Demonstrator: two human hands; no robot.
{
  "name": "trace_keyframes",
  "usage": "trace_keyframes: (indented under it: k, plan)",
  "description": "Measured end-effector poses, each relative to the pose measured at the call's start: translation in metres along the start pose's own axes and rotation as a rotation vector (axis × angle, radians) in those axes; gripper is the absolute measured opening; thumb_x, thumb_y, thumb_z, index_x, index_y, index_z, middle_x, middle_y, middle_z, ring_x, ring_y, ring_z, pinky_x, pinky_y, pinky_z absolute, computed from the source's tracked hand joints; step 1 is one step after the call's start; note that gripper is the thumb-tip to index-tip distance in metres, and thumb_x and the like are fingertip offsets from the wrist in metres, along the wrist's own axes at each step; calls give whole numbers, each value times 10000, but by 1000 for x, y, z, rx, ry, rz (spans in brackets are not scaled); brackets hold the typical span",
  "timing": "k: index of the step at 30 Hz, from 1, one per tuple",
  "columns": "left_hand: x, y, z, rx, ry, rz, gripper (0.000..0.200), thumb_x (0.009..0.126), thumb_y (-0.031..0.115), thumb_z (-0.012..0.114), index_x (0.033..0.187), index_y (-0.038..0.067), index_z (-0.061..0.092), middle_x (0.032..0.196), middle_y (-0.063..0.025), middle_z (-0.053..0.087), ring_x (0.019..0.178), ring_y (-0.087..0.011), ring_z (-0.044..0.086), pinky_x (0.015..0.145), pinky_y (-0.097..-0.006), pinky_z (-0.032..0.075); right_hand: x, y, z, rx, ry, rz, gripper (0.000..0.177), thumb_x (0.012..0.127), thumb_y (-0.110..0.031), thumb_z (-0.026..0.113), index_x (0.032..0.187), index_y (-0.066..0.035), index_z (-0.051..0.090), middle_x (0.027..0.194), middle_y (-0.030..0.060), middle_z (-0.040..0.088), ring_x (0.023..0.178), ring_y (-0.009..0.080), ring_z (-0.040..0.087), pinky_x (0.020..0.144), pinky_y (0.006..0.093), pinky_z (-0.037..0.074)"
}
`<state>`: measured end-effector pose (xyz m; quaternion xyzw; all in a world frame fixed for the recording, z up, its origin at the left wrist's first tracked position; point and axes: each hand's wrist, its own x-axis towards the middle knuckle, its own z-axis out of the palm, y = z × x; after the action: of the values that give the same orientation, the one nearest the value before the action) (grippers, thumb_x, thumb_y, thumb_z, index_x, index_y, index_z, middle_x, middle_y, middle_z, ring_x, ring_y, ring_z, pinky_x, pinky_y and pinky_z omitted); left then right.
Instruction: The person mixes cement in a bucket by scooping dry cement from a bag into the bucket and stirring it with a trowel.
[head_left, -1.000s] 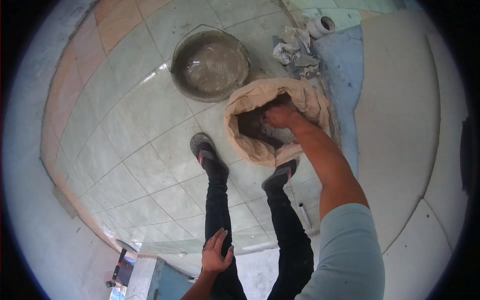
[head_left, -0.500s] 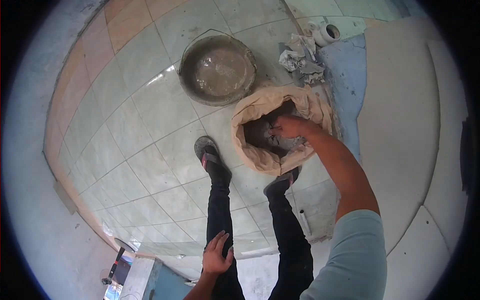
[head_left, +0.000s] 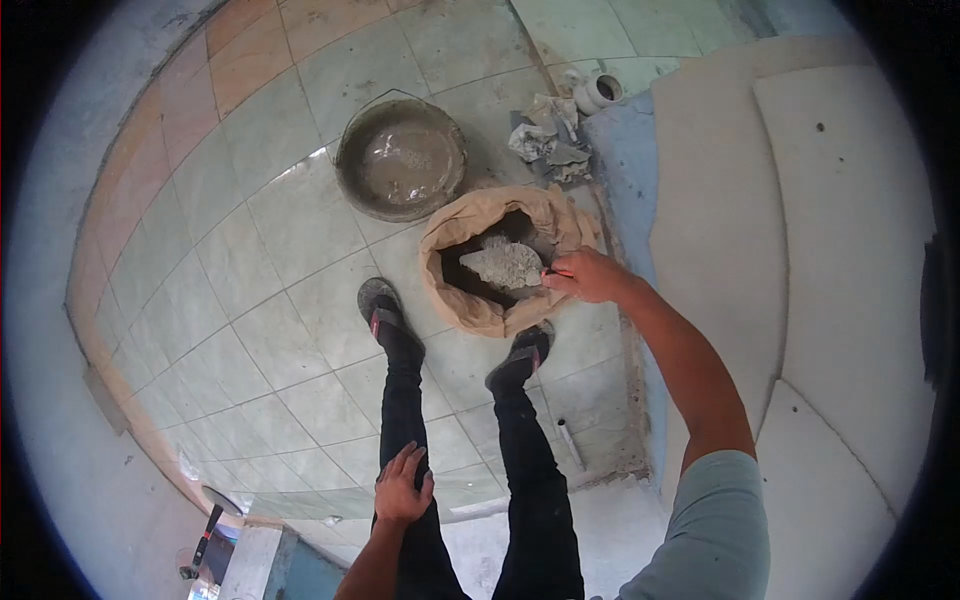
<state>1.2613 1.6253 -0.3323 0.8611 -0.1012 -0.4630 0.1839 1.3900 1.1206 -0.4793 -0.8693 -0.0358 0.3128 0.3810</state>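
My right hand (head_left: pixel 592 275) grips the red-and-black handle of a trowel (head_left: pixel 533 276) at the right side of an open brown paper sack (head_left: pixel 462 305). Grey powder (head_left: pixel 492 262) is heaped on the blade, which lies over the sack's mouth and is mostly covered. The sack's rim is rolled down, with more powder inside. My left hand (head_left: pixel 402 490) lies on my left leg, fingers stretched out, holding nothing.
A bucket (head_left: pixel 348 192) of wet grey mix stands beyond the sack. Crumpled paper scraps (head_left: pixel 550 140) and a white pipe fitting (head_left: pixel 598 93) lie farther back. Large pale boards (head_left: pixel 715 220) are on the right. A white tube (head_left: pixel 571 445) lies near my right foot.
My right hand has risen from inside the sack and shifted right, bringing up the trowel heaped with powder. The view has also shifted; my left hand stays on my leg.
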Motion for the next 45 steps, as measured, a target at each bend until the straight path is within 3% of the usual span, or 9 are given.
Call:
trace_keyframes:
  k: [6,12,18,21,24,27,33,39,45]
  plan:
    - [1,9,-7,73,-23,12,528,908,282,669,1410,145,575,1508,-101,547,1314,-372,576,1084,-503,481,-36,-18,-5,167,89,222,527,995,-479,646,800,9,684,708,231,640,670,408,635,657,493,487]
    - [2,7,-16,69,-37,23,517,920,294,650,1409,142,576,1500,-112,549,1316,-375,571,1101,-489,473,-36,-41,-1,203,222,251,540,998,-487,643,775,4,675,623,197,587,581,344,583,605,460,460]
    - [4,3,-36,55,-32,45,500,920,288,651,1394,141,587,1491,-107,553,1288,-371,580,1111,-490,463,-32,-89,-45,147,200,270,525,1006,-454,649,746,2,651,585,152,551,534,262,495,559,423,415]
    - [7,-5,-43,24,4,91,497,919,287,651,1391,141,590,1490,-104,552,1291,-358,573,1129,-490,444,-20,-121,-71,220,198,235,477,1012,-368,668,728,14,631,559,84,534,526,151,468,523,372,397]
    - [6,-14,-51,-2,26,103,497,919,287,649,1391,142,589,1489,-101,552,1297,-345,568,1147,-494,425,9,-149,-88,270,144,330,510,1010,-431,653,756,12,640,597,157,550,536,235,474,552,407,403]
    - [8,-21,-57,-10,31,93,496,921,288,645,1392,143,588,1491,-98,548,1302,-335,565,1159,-499,411,57,-157,-91,285,162,268,534,1012,-456,636,784,26,651,645,184,593,581,297,529,597,423,440]
    - [11,-32,-70,-18,22,68,500,928,292,643,1403,152,581,1500,-93,535,1309,-325,559,1165,-506,402,187,-135,-63,-99,144,301,554,1001,-501,606,890,29,720,839,274,689,793,473,655,742,518,509]
    - [14,-43,-73,-92,34,57,501,934,287,640,1408,140,575,1503,-97,537,1297,-344,568,1147,-513,417,273,-134,-23,-53,27,374,438,996,-378,600,956,40,722,973,307,705,961,470,688,842,535,534]
    - [16,-41,-75,-80,17,22,492,933,282,639,1405,157,581,1503,-88,537,1300,-317,564,1149,-491,418,296,-162,26,-198,108,418,335,995,-250,580,1115,41,696,1078,293,718,1053,461,688,918,528,556]
